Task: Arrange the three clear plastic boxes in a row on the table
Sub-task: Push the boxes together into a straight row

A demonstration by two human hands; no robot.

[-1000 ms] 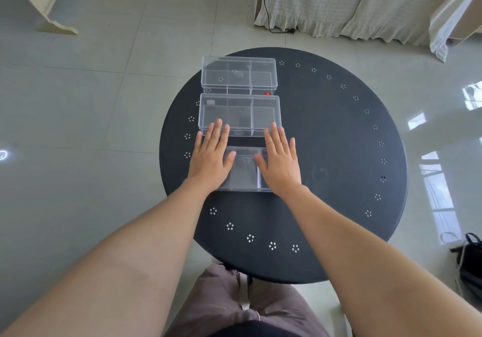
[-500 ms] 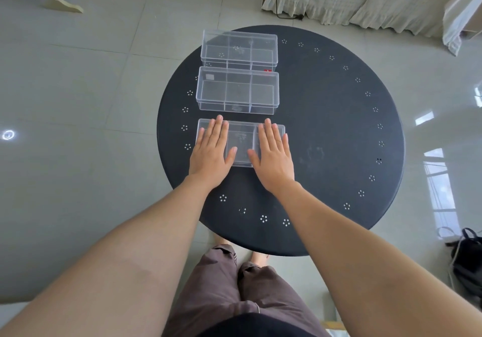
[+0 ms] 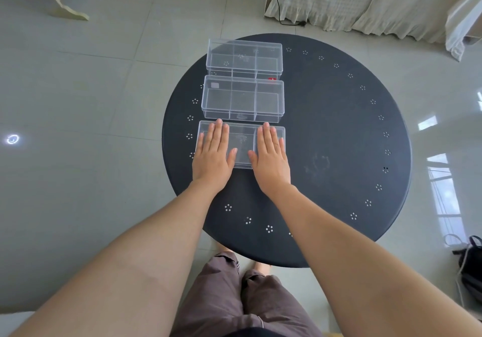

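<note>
Three clear plastic boxes lie in a line on the round dark surface (image 3: 339,133), running away from the person along its left half. The near box (image 3: 242,145) sits closest to the person, the middle box (image 3: 243,101) lies just beyond it with a narrow gap between them, and the far box (image 3: 244,59) lies just beyond the middle box, near the surface's far edge. All three are lidded and show inner dividers.

The left hand (image 3: 212,154) rests flat, palm down, on the left part of the near box's lid, its fingers (image 3: 218,133) straight and held close together, thumb out toward the box's centre. The right hand (image 3: 270,158) lies flat on the right part of the same lid, fingers likewise straight and close together, thumb angled inward. Neither hand curls around anything. A bare strip of lid shows between the two thumbs. A small red mark shows at the far box's right near corner.
</note>
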